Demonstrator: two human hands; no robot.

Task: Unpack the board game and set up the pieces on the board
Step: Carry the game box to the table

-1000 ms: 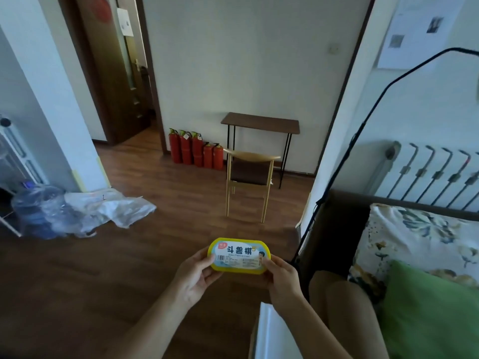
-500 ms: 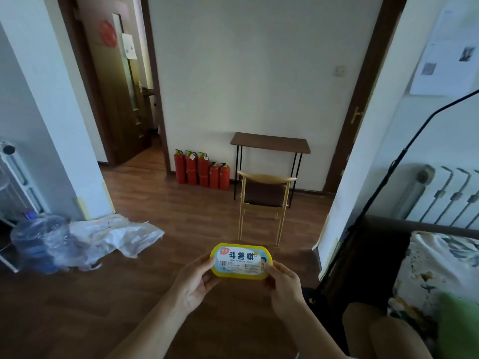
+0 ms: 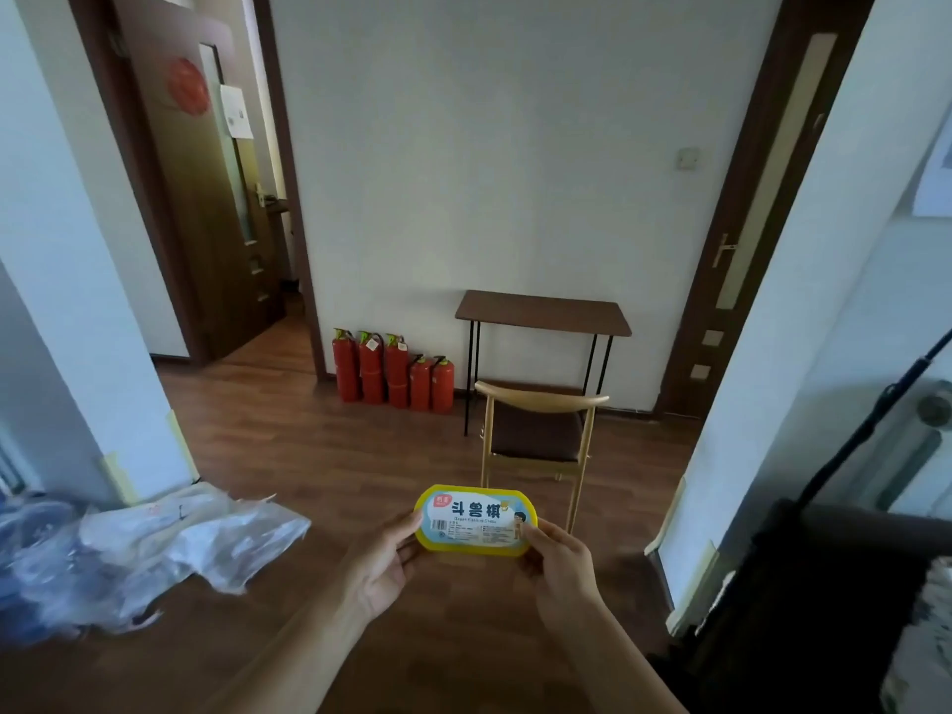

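A small yellow oval game box [image 3: 476, 520] with a pale blue label and Chinese lettering is held up in front of me, above the wooden floor. My left hand [image 3: 386, 564] grips its left end, thumb on the lid. My right hand [image 3: 559, 564] grips its right end the same way. The box is closed; no board or pieces show.
A wooden chair [image 3: 538, 440] stands just beyond the box, with a dark narrow table [image 3: 543, 311] behind it against the wall. Several red fire extinguishers [image 3: 394, 373] line the wall. Crumpled plastic sheeting [image 3: 154, 548] lies on the floor at left. A dark bed frame [image 3: 803, 600] is at right.
My view has tilted up and turned left, so the bed and pillows have slid out of frame. The box stays gripped by both hands in front of me.
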